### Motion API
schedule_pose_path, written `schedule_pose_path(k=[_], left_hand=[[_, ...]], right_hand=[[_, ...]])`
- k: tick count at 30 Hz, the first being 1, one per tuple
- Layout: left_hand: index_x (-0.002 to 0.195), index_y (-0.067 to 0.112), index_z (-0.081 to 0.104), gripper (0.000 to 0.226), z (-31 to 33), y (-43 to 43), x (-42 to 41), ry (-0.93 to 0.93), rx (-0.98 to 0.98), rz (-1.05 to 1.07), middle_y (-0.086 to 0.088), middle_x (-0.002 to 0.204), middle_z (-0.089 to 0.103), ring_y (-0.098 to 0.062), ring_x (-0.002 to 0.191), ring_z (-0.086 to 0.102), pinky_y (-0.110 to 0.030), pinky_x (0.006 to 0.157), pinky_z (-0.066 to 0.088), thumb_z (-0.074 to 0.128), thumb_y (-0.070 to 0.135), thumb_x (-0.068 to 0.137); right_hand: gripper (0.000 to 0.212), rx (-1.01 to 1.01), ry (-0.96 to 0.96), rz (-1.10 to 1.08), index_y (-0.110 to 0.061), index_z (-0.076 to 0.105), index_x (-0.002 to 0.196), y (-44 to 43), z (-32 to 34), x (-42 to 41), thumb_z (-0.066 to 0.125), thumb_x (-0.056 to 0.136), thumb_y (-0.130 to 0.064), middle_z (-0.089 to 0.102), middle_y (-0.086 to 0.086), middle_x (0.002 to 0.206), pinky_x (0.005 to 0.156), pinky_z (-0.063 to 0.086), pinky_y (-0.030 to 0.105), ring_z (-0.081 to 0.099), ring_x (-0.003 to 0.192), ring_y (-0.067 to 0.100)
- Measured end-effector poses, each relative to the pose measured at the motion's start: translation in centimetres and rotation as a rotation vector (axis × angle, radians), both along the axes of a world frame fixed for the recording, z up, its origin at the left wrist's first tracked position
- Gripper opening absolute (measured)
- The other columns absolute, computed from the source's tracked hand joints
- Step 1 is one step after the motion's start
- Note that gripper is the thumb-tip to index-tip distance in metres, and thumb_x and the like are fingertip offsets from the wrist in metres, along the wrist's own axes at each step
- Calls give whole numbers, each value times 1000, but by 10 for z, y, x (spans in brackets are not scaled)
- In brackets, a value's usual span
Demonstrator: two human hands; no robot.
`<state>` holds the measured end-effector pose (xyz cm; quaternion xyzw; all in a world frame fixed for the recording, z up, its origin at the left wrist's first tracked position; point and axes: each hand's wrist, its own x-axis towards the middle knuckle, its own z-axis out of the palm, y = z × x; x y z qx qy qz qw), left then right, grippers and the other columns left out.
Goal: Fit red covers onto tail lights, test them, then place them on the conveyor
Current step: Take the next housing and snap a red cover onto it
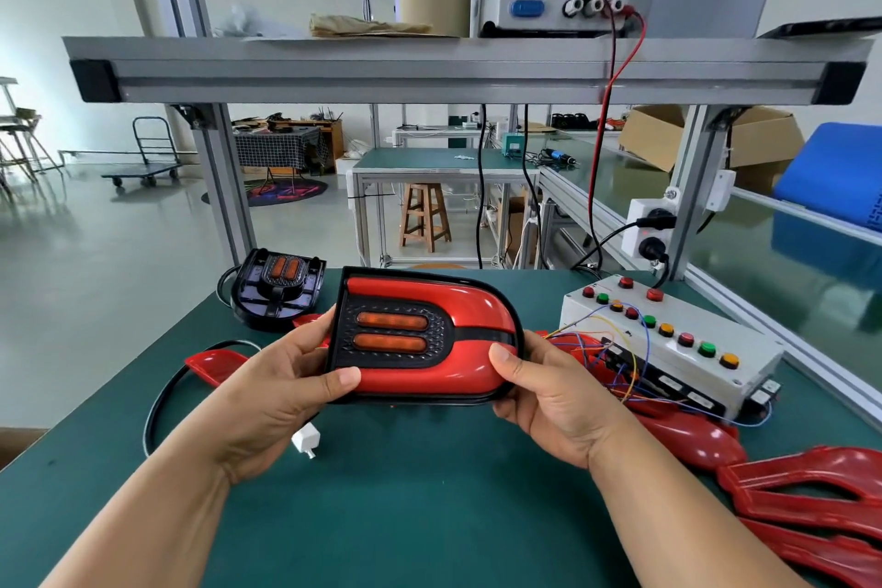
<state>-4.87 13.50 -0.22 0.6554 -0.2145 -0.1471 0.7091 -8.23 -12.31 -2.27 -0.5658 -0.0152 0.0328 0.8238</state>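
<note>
Red cover [429, 382] sits on the tail light [396, 334], held between left grip [281, 387] and right grip [553, 401], each pinching one end above the surface [405, 492] (thumbs on top); an uneven squeeze could pop an unlatched edge loose.

Cover [429, 380] on tail light [425, 339]: glossy smooth red plastic w/ highlights. Its black insert [343, 339] is matt, dimpled; amber lenses [391, 321] translucent. Loose covers [802, 492] near right: same glossy red plastic. Mat [405, 492]: matt green, smooth. Frame [453, 72]: satin alu. Far stool [425, 217]: bare wood. Far-right carton [668, 134]: plain cardboard.
</note>
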Motion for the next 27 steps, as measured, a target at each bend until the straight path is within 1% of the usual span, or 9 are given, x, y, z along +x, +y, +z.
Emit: schedule_pose_path(k=[4,8,12,18,21,23,24,25,27], left_hand=[[132,15,57,58,2,-7,-2,-5,-11,16,-12,120,69,-24,113,66,-23,89,54,63,-1,77],[128,21,60,57,-1,-11,-3,-9,-13,21,-9,116,72,-18,106,69,-15,79,53,66,2,75],[131,32,59,70,-3,-4,-1,-26,0,-87,-5,128,66,-17,119,61,-15,87,50,79,3,71],[130,39,60,76,-1,1,-1,-38,13,-176,0,137,60,-20,124,58,-18,91,49,88,12,64],[132,28,59,68,-2,0,0,51,-54,-72,-8,130,64,-27,118,63,-29,87,56,83,13,71],[135,23,52,57,-1,-4,0,127,-83,42,-13,124,67,-34,113,65,-45,88,57,72,30,82],[134,25,52,52,0,-6,0,135,-28,86,-12,122,68,-35,111,66,-51,89,56,61,44,86],[130,29,55,51,0,-9,0,137,49,124,-9,119,70,-32,108,68,-51,88,56,50,56,87],[120,30,64,60,-1,-16,-1,156,173,212,-4,109,74,-25,99,72,-42,78,60,36,71,87]], right_hand=[[38,1,-23,-30,-13,59,109,-3,2,2,67,72,-19,66,3,80,47,39,20,56,64,13],[38,-6,8,-29,-12,59,108,-7,1,2,67,72,-19,66,4,80,48,40,21,57,66,15],[30,39,43,-2,-10,62,103,-10,-1,0,65,74,-16,66,9,79,50,45,24,58,66,18],[49,45,73,40,-3,57,121,-11,0,-3,64,73,-13,60,19,97,51,47,26,58,75,23],[43,33,74,57,-7,59,115,-12,1,-4,65,73,-15,63,17,95,52,48,25,59,76,23],[44,-10,76,86,-6,58,117,-11,2,-5,66,74,-17,64,16,93,51,48,26,59,75,24],[47,-42,80,104,-6,58,118,-11,2,-5,67,74,-17,64,15,92,51,49,26,59,74,24],[48,-70,85,124,-6,57,119,-10,2,-5,68,74,-19,64,14,90,51,50,26,60,72,23],[46,-109,91,158,-8,60,116,-9,2,-5,68,75,-26,66,11,84,51,52,26,62,67,20]])
